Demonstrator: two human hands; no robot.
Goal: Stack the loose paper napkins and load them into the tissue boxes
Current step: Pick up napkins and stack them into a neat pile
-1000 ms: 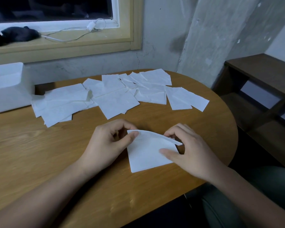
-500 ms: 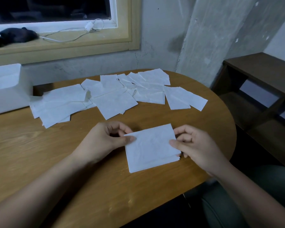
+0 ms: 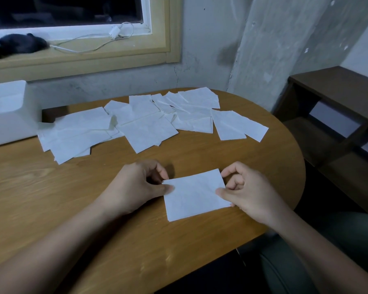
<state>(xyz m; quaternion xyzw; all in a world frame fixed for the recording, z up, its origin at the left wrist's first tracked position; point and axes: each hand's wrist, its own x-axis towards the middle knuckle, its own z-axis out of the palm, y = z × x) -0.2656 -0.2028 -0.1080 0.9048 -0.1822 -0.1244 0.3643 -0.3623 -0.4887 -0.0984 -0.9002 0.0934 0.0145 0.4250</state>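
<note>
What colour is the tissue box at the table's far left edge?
White, plain with no visible pattern. The tissue box shows in the head view, the only one.

White napkins [image 3: 149, 130] on brown wood-grain table [image 3: 51, 187]

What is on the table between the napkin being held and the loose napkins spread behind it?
Nothing. The head view shows only a bare strip of wooden table between the held napkin and the loose napkins.
</note>
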